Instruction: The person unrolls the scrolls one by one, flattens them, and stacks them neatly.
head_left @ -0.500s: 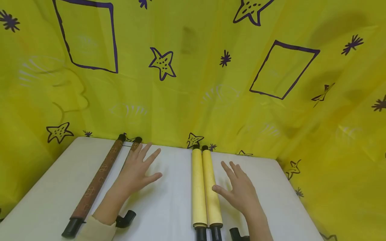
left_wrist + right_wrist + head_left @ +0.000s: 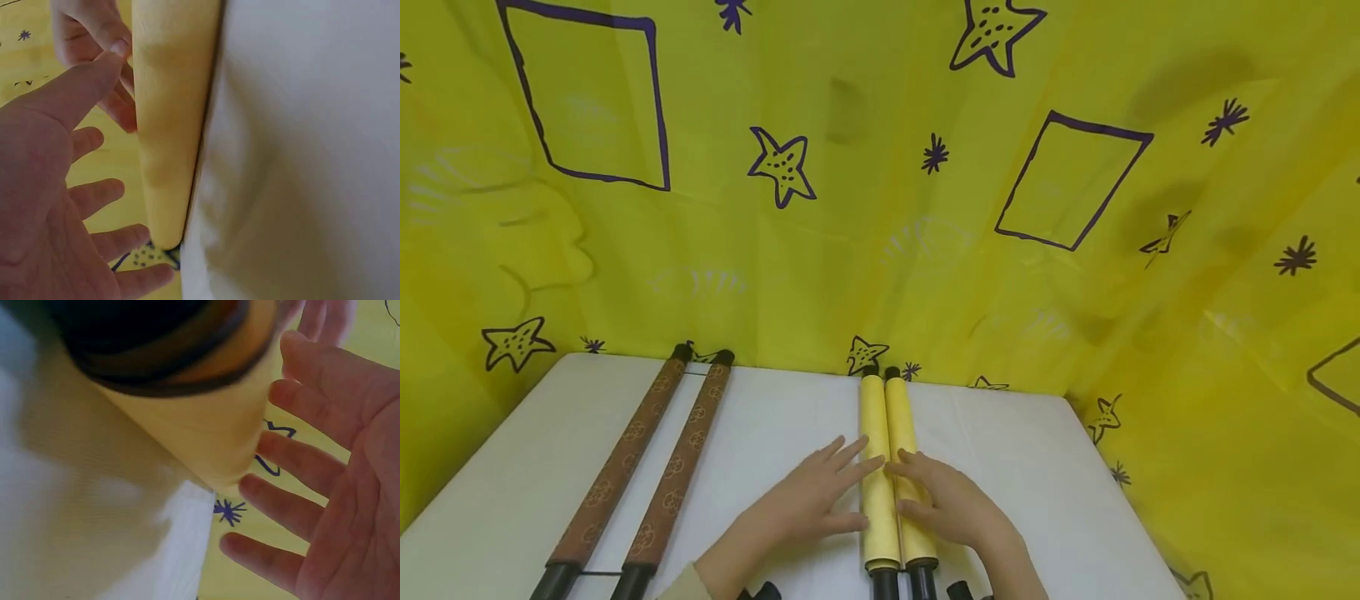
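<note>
Head view, read from left to right. At the far left of the white table (image 2: 1015, 433) lies a brown patterned scroll (image 2: 636, 462), its two rolls a little apart and running from about 7 o'clock near the person to 1 o'clock at the yellow curtain (image 2: 880, 250); neither hand touches it.

The left hand (image 2: 808, 500) lies flat at the centre, fingers straight and spread, pointing toward 2 o'clock. Its fingertips reach the left roll of the yellow scroll (image 2: 891, 467); nothing is gripped. The left wrist view shows the same: the open palm (image 2: 50, 206) beside the yellow roll (image 2: 169, 125), thumb tip at its side.

The yellow scroll consists of two rolls lying side by side and touching, with dark end knobs. Its long axis runs almost straight from 6 o'clock, at the near table edge, to 12 o'clock, at the curtain. It lies between the two hands, at 3 o'clock from the left hand and 9 o'clock from the right.

The right hand (image 2: 951, 500) rests on the right roll, fingers extended toward 10 o'clock and uncurled; it presses or touches rather than clasps. In the right wrist view the open fingers (image 2: 325, 456) stand beside the roll's dark end (image 2: 156, 337).

Both hands meet the scroll at about its middle, and neither is clearly nearer. Their fingertips nearly meet over the seam between the rolls.
</note>
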`<action>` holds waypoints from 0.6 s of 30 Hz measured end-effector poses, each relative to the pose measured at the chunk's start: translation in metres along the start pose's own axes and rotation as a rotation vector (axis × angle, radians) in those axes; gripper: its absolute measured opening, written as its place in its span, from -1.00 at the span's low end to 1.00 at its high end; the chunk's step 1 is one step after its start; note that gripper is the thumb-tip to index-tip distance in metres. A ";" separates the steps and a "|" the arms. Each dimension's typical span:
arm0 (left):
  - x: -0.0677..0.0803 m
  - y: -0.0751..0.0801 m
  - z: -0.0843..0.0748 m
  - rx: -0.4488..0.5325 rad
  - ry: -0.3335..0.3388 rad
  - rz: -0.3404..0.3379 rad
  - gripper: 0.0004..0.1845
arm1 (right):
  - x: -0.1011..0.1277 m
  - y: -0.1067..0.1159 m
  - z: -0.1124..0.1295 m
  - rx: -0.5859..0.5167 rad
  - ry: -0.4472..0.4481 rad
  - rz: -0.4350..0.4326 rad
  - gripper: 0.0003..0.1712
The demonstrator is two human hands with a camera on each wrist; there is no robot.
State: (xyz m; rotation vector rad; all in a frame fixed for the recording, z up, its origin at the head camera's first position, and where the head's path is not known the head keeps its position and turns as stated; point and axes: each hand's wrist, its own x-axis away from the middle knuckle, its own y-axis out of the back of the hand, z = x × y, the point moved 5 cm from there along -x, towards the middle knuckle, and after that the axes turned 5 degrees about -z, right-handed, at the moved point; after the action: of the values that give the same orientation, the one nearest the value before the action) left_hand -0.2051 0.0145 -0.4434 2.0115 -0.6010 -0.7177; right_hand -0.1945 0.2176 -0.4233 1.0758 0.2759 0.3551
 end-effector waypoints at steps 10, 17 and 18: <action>-0.009 -0.024 -0.008 -0.058 0.034 0.080 -0.39 | 0.006 -0.005 -0.003 0.114 0.000 0.004 -0.49; -0.009 -0.017 0.003 -0.091 -0.016 0.025 -0.46 | 0.004 -0.004 -0.006 0.102 0.011 -0.004 -0.54; -0.009 -0.015 0.004 -0.096 -0.016 0.021 -0.47 | 0.004 -0.003 -0.006 0.105 0.011 -0.008 -0.54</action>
State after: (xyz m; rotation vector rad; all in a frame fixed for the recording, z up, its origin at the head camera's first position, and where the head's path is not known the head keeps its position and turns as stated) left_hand -0.2121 0.0254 -0.4557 1.9103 -0.5849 -0.7368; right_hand -0.1926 0.2229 -0.4290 1.1758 0.3118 0.3426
